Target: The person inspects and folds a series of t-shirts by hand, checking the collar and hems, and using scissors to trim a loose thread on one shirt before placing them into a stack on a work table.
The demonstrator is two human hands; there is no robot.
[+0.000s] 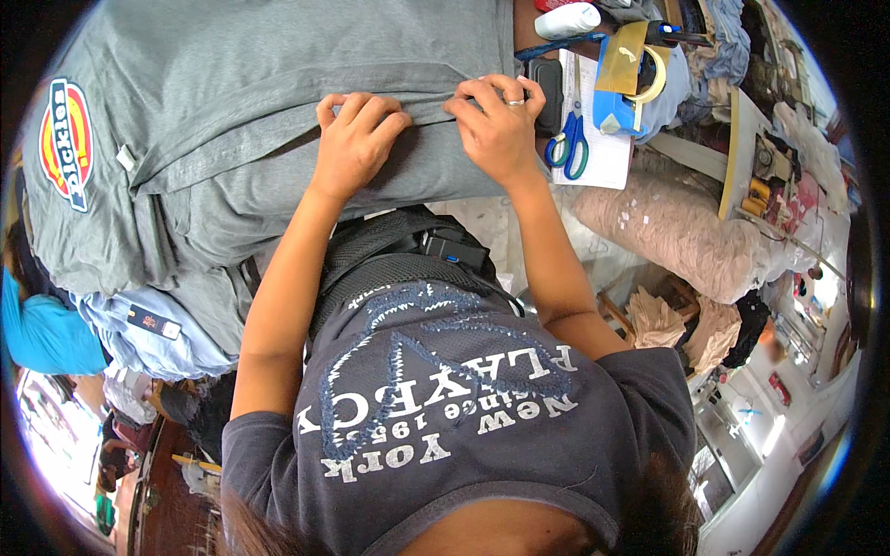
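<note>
A grey garment of soft cloth is spread over the surface in front of me, with a colourful printed logo at its left side and a small white label near a long folded edge. My left hand has its fingers curled down on that fold, thumb and fingertips gathering the cloth. A little to the right, my right hand, with a ring on one finger, pinches the same fold close to the garment's right edge. Cloth between the two hands lies in a narrow ridge. The fingertips are partly hidden in the fabric.
Right of the garment, blue-handled scissors lie on white paper beside a black case. A blue tape dispenser and a white bottle are farther back. A light blue garment hangs at the left; pale bundles stand right.
</note>
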